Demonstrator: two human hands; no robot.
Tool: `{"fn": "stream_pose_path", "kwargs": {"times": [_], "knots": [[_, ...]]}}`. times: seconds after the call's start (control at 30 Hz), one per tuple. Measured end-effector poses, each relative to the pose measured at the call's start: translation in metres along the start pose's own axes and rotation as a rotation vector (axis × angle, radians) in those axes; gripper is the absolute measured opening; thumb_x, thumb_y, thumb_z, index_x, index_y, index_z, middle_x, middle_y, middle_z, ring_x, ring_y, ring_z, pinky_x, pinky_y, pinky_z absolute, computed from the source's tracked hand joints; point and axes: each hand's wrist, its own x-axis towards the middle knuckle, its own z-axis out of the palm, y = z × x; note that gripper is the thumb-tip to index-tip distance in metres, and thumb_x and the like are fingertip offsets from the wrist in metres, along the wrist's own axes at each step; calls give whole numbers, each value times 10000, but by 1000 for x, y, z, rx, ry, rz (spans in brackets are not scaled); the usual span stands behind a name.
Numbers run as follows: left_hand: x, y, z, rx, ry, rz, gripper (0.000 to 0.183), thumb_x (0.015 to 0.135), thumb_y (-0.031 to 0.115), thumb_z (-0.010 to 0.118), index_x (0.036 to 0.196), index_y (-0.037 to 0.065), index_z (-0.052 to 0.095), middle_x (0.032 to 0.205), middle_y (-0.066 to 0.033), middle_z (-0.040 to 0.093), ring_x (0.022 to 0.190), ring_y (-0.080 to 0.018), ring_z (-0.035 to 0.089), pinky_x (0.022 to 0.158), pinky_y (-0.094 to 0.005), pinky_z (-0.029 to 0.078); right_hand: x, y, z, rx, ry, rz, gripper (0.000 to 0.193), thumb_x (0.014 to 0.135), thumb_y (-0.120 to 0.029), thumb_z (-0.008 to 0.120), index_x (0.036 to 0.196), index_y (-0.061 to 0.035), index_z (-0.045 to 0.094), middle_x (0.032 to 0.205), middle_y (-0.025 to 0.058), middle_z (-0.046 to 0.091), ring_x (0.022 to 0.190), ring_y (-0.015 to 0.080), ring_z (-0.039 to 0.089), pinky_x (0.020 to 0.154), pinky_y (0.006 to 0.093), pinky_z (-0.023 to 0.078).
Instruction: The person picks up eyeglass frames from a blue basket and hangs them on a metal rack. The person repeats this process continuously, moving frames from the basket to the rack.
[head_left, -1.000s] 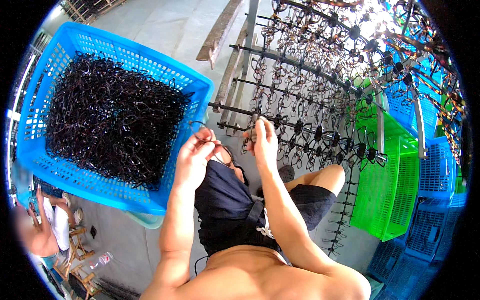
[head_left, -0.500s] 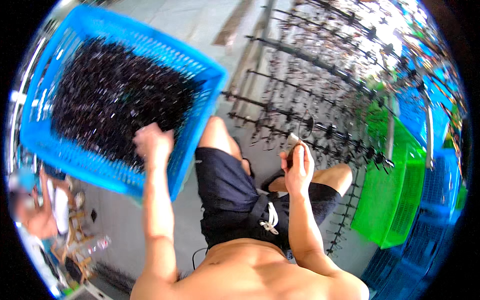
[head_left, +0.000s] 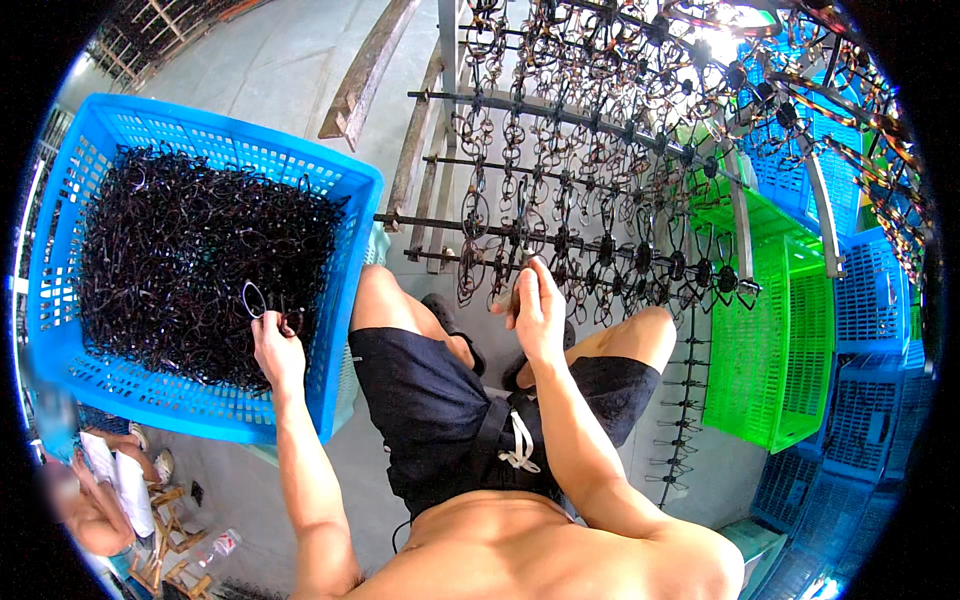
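My left hand (head_left: 278,355) is over the near right part of the blue basket (head_left: 200,418), its fingers closed on a dark eyeglass frame (head_left: 255,298) whose one rim stands up against the pile. The basket holds a thick heap of dark eyeglass frames (head_left: 180,250). My right hand (head_left: 540,315) is above my knees, just in front of the rack rods. Its fingers are closed around a small object with a pale tip, mostly hidden by the hand. Rows of eyeglass frames (head_left: 590,190) hang clipped along black rods (head_left: 480,230) in front of me.
A green basket (head_left: 765,360) and stacked blue crates (head_left: 865,330) stand at the right. Wooden beams (head_left: 365,80) and metal posts (head_left: 735,215) belong to the rack area. Another person (head_left: 105,510) sits at the far lower left beside wooden stools (head_left: 165,545).
My left hand, blurred over the heap before, now shows a frame lifted in its fingers. My right hand is nearer the rack rods. The whole view has shifted, with the basket lower and further left.
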Motion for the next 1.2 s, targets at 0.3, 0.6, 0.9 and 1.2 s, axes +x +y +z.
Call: {"fn": "stream_pose_path", "kwargs": {"times": [0.3, 0.6, 0.9, 1.2], "knots": [[21, 19, -17, -484, -214, -72, 164, 848, 148, 609, 954, 23, 613, 783, -41, 648, 725, -144, 598, 686, -297, 471, 24, -15, 6, -134, 78, -1, 284, 945, -230, 452, 960, 25, 576, 604, 3, 469, 461, 84, 497, 415, 232, 428], [35, 19, -62, -1490, -214, -478, 141, 888, 121, 571, 1010, 64, 612, 791, -48, 637, 471, -19, 427, 406, -142, 313, 28, 3, 21, 152, 232, 7, 264, 918, -271, 510, 809, -50, 608, 587, -45, 466, 434, 47, 437, 379, 195, 371], [-14, 107, -86, -1553, -522, -393, 102, 891, 132, 552, 941, 49, 584, 756, -67, 620, 495, -47, 458, 436, -157, 355, -49, -52, 20, -863, 11, -763, 582, 783, -277, 627, 1251, -1, 420, 1118, 187, 466, 998, 352, 423, 907, 460, 325], [-40, 170, -62, -1240, -506, 1, 84, 913, 133, 523, 891, 68, 573, 786, 9, 617, 570, 7, 417, 501, -144, 312, -69, -55, 8, 140, -380, 218, 272, 960, -243, 442, 1069, -13, 538, 696, 65, 610, 423, 50, 407, 395, 186, 299]]}}
